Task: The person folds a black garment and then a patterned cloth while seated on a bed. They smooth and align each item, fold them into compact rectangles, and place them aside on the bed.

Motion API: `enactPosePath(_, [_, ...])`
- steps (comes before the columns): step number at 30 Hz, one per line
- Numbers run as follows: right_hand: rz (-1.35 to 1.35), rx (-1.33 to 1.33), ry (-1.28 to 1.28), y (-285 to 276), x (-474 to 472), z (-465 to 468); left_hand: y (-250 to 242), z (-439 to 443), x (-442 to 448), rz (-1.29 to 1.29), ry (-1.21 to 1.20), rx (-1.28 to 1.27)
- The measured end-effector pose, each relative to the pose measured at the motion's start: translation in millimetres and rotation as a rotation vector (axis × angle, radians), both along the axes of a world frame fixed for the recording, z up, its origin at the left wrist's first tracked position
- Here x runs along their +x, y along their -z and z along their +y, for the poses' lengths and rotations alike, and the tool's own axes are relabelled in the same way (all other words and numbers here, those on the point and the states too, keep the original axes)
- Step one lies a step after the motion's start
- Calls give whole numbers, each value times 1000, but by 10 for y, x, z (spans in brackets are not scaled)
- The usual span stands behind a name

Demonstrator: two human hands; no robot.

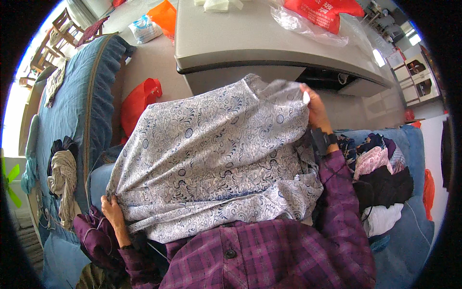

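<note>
A white cotton-like garment (202, 137) with a grey and blue scroll print is spread across my lap, held up between both hands. My left hand (114, 218) grips its lower left corner, with the thumb and fingers pinched on the cloth. At the upper right, my right hand (314, 108) is closed on the garment's edge beside what looks like the neckline. A fold runs slantwise between the two grips. The lower part lies bunched in layers against my plaid shirt (252, 249). Part of the right side is hidden behind my forearm.
To my right, a pile of clothes (386, 173) lies on the blue sofa (404, 224). A light-topped table (231, 36) stands ahead, bearing a red bag (321, 14). A red bag (139, 108) sits on the floor. Blue-covered seating (65, 112) at left carries a crumpled beige cloth (63, 180).
</note>
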State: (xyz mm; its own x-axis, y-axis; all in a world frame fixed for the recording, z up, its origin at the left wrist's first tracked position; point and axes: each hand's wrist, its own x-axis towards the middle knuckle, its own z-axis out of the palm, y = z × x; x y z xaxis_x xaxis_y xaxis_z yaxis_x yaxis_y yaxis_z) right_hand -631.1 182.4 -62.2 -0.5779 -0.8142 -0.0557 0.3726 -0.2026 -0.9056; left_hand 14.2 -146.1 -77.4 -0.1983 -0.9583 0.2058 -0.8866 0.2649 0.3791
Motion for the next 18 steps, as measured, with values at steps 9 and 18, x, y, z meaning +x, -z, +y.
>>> enactPosePath(9, [-9,-311,147,-761,-92,-44,-10,52,-34,67,38,-26])
enactPosePath(18, [-245,20,-100,-260,313,-120,-32,102,-111,0,-19,-4])
